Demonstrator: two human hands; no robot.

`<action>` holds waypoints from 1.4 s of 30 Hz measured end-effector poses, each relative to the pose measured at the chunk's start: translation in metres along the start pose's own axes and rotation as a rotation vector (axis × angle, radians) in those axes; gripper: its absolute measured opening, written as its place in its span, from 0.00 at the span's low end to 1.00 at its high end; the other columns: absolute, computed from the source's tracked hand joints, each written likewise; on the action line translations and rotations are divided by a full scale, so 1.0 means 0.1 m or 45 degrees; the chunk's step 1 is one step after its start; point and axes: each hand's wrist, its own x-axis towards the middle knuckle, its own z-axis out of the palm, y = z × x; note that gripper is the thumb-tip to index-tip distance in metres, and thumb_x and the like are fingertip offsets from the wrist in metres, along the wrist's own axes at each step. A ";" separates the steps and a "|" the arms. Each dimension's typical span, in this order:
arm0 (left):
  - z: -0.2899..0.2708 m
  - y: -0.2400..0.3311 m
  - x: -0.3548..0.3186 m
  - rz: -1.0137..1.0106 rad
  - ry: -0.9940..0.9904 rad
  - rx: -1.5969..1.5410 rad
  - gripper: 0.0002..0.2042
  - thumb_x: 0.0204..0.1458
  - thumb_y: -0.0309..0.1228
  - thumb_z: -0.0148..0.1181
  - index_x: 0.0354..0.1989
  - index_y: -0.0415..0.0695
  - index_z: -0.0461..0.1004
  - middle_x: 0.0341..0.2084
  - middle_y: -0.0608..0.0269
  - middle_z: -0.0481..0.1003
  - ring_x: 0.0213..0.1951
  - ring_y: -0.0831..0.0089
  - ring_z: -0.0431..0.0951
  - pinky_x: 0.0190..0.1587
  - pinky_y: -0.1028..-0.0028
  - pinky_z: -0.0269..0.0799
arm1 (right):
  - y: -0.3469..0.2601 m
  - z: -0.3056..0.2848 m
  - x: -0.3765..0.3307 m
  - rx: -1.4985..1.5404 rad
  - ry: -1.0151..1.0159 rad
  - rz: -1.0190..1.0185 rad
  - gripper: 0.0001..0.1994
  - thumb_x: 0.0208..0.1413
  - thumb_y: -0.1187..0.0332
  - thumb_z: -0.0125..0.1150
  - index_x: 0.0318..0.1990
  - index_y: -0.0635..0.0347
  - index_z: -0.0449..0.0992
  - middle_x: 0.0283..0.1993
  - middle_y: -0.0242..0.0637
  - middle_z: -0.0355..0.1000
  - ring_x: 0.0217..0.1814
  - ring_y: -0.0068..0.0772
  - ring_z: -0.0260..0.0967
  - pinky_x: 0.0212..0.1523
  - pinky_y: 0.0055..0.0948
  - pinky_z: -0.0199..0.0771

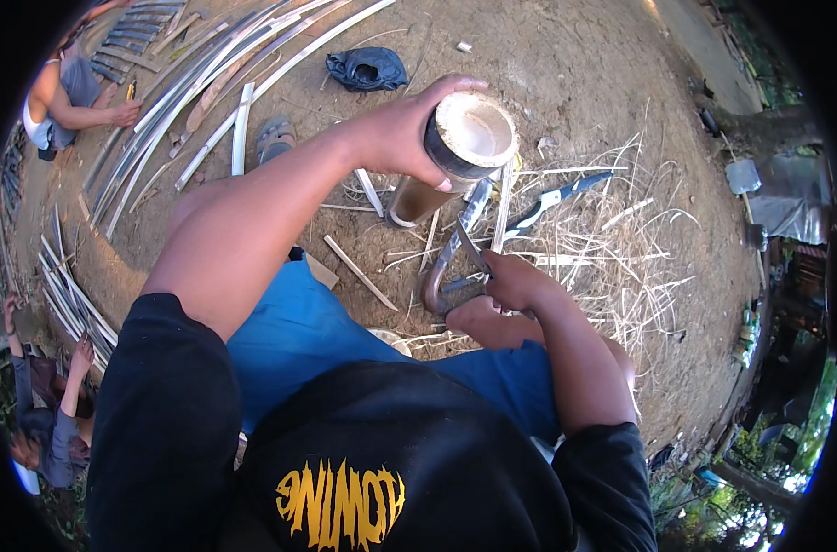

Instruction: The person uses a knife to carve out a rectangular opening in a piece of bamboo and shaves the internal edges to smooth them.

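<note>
So the left arm reaches from the lower left up to just above centre, and the left hand [398, 138] is spread around a chunky tube [475, 133], thumb on the near side and fingers around the far edge. Right hand [518, 281] is a closed fist right of centre around a knife [474, 250], blade angled to the upper left, just below the tube and apart from it. Fist hides most of the handle.

Tube's round, with a pale, rough-looking rim, a dark band under it and a smoother brown lower part.

Pretty cluttered around there: a curved brown handle [434, 291] and a black-and-white-handled saw [533, 213] lie near the knife, stringy shavings [625, 253] heap up to the right, and long pale strips [244, 64] sweep across the upper left. Crumpled black bag [367, 70] up top, on bare dirt [566, 55].
</note>
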 end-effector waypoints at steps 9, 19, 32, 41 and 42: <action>0.09 0.13 -0.10 0.018 0.169 0.167 0.50 0.34 0.38 0.82 0.70 0.50 0.60 0.63 0.55 0.69 0.64 0.59 0.72 0.66 0.60 0.67 | -0.01 0.12 0.08 -0.199 0.081 -0.011 0.33 0.55 0.77 0.52 0.72 0.62 0.58 0.57 0.62 0.75 0.60 0.58 0.74 0.61 0.49 0.73; 0.25 0.49 -0.03 -0.004 0.297 0.813 0.43 0.37 0.46 0.76 0.67 0.49 0.69 0.58 0.55 0.72 0.61 0.57 0.74 0.61 0.60 0.73 | -0.19 0.29 0.08 -0.265 0.147 -0.005 0.38 0.59 0.79 0.48 0.78 0.50 0.48 0.58 0.60 0.75 0.59 0.56 0.76 0.60 0.49 0.74; 0.08 0.47 0.26 0.179 -0.179 0.571 0.41 0.33 0.43 0.76 0.64 0.52 0.73 0.57 0.63 0.74 0.57 0.59 0.77 0.57 0.58 0.76 | -0.64 0.38 0.27 -0.675 0.226 0.077 0.37 0.63 0.72 0.45 0.79 0.37 0.46 0.52 0.54 0.77 0.54 0.55 0.78 0.54 0.51 0.79; 0.06 0.49 0.36 0.118 -0.239 0.535 0.40 0.33 0.40 0.75 0.63 0.52 0.75 0.56 0.64 0.74 0.55 0.61 0.79 0.54 0.59 0.78 | -0.79 0.39 0.34 -0.569 0.219 0.085 0.38 0.61 0.74 0.46 0.79 0.46 0.47 0.47 0.59 0.77 0.50 0.58 0.78 0.53 0.52 0.78; 0.07 0.49 0.37 0.112 -0.245 0.544 0.39 0.33 0.40 0.74 0.63 0.52 0.75 0.56 0.64 0.74 0.55 0.61 0.79 0.54 0.59 0.78 | -0.81 0.37 0.34 -0.552 0.201 0.097 0.38 0.61 0.74 0.46 0.79 0.46 0.47 0.46 0.59 0.78 0.50 0.57 0.78 0.53 0.52 0.77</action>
